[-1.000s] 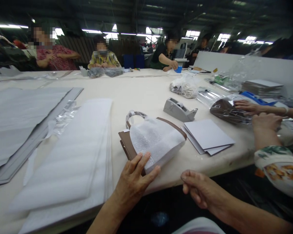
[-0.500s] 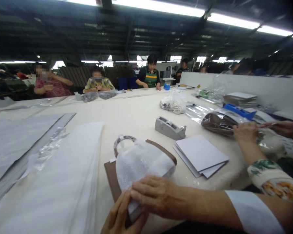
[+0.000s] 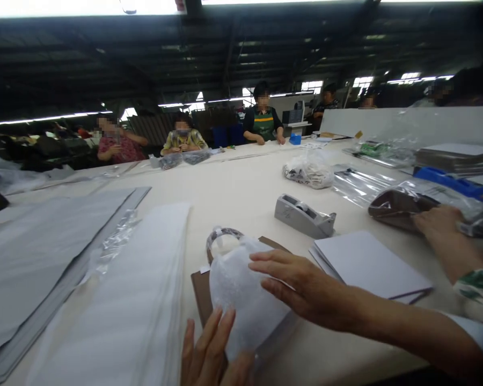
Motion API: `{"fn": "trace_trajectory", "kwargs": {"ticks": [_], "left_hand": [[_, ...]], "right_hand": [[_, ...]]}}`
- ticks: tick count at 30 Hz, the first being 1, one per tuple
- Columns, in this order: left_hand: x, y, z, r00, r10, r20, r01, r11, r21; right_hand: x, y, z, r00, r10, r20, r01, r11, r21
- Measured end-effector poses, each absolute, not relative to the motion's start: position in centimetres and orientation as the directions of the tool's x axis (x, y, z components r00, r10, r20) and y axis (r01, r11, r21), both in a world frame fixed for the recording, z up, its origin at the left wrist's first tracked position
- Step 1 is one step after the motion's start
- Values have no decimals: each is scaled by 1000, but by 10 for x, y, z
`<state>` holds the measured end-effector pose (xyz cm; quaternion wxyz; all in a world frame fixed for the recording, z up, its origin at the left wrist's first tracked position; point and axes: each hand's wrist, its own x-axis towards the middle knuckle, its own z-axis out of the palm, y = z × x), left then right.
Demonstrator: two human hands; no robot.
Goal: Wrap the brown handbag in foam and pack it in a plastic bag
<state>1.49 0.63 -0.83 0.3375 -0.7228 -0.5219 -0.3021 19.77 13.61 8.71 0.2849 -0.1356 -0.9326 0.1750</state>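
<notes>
Grey sheets [image 3: 44, 252] far left on the table [image 3: 241, 187], white foam stack [image 3: 140, 300] next to them. Left hand [image 3: 211, 356] at bottom edge, fingers spread, touching the near end of the foam-wrapped bag [image 3: 241, 292]. Bag lies flat near the table's front edge, handle [image 3: 221, 236] pointing away. Right hand [image 3: 301, 287] flat on the wrap, fingers open, gripping nothing. Further right: tape dispenser [image 3: 304, 215], white cards [image 3: 370, 265], a co-worker's hand [image 3: 440, 222] on a plastic-bagged item [image 3: 398, 206].
</notes>
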Motion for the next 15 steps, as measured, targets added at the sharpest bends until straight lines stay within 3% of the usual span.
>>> {"fn": "trace_trajectory", "kwargs": {"ticks": [3, 6, 11, 15], "left_hand": [[24, 25, -3, 339, 626, 702, 936, -151, -318], [30, 41, -18, 440, 651, 618, 872, -146, -467], [33, 46, -35, 388, 613, 688, 903, -102, -418], [34, 42, -19, 408, 660, 631, 887, -124, -444]], "right_hand": [[188, 157, 57, -863, 263, 431, 220, 964, -149], [184, 169, 24, -925, 217, 313, 216, 976, -38], [189, 169, 10, -932, 266, 245, 252, 964, -86], [184, 182, 36, -955, 250, 159, 198, 937, -287]]}}
